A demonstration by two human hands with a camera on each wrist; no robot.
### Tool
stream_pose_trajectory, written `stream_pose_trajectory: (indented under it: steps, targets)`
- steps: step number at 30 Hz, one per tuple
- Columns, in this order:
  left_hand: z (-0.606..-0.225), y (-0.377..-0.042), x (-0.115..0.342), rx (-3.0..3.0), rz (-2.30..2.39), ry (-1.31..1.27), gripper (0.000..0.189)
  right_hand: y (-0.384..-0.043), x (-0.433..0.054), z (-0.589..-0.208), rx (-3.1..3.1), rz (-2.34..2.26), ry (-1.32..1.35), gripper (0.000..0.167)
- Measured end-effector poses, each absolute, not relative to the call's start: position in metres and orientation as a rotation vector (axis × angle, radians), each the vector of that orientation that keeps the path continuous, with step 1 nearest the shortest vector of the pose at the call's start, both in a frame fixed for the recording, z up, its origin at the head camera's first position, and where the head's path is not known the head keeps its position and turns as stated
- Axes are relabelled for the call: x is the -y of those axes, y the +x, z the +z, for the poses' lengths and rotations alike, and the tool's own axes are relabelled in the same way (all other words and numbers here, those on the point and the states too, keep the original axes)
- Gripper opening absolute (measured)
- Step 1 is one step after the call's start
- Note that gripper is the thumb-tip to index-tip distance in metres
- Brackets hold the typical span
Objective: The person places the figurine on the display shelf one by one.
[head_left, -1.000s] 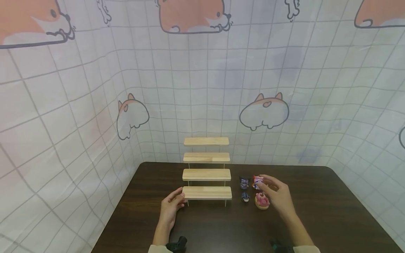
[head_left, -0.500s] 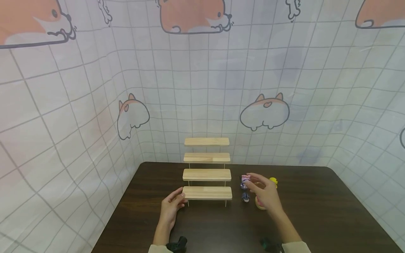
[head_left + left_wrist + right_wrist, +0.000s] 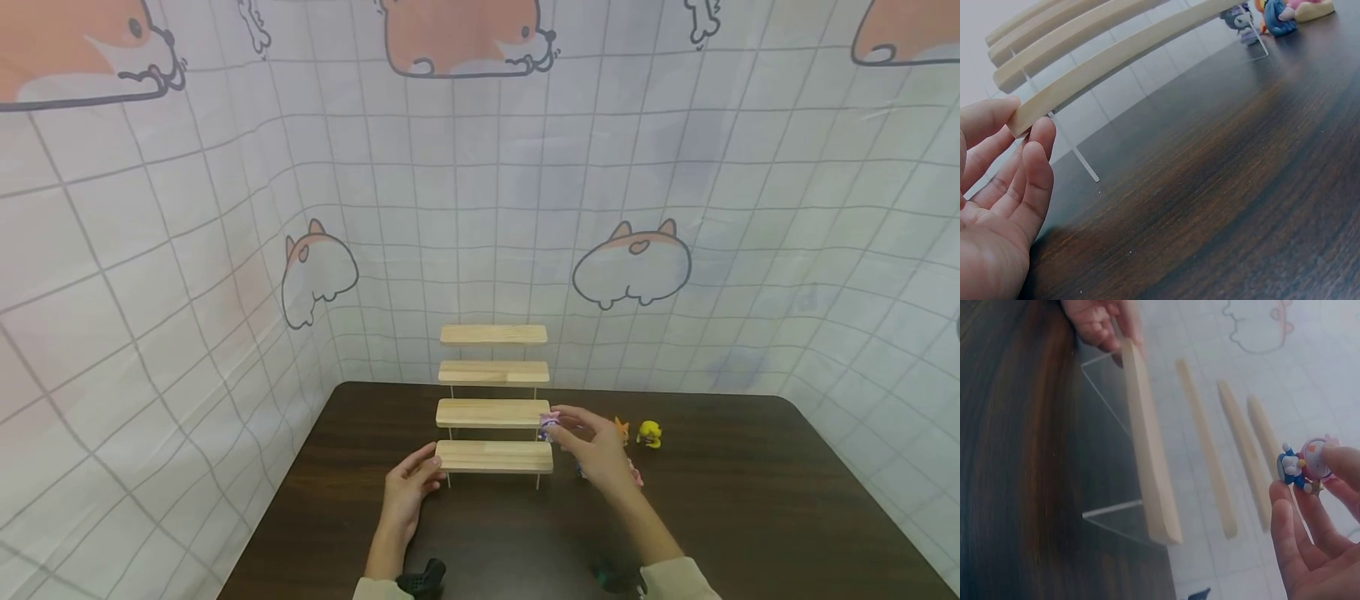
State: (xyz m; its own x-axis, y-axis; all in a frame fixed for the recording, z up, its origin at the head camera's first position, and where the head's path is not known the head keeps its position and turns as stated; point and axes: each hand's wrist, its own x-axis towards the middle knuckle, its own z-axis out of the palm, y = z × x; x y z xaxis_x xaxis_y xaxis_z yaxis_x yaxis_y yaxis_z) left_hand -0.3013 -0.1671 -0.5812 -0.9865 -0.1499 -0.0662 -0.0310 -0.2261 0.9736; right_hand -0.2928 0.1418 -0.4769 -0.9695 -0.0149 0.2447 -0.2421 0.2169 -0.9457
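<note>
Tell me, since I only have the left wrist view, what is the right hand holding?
Observer: The right hand pinches a small pink, white and blue toy figurine.
Operator: Whereabouts is that?
Observer: In the head view it appears at the right end of the second-lowest pale rectangular wooden board; I can't tell whether they touch.
Operator: And what sits farthest right on the dark brown wood-grain table?
Observer: A small bright yellow toy figure, seen in the head view.
</note>
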Motion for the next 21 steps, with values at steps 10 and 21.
stream_pose_trajectory:
  steps: [10,21]
  targets:
    - [-0.581,-0.303,0.167,1.892,-2.397,0.227,0.049,-0.299,-0.118,-0.481,2.279,1.857,0.307,0.038]
    - [-0.582,-0.303,0.167,1.893,-2.394,0.228,0.05,-0.308,-0.086,-0.48,2.299,1.788,0.273,0.034]
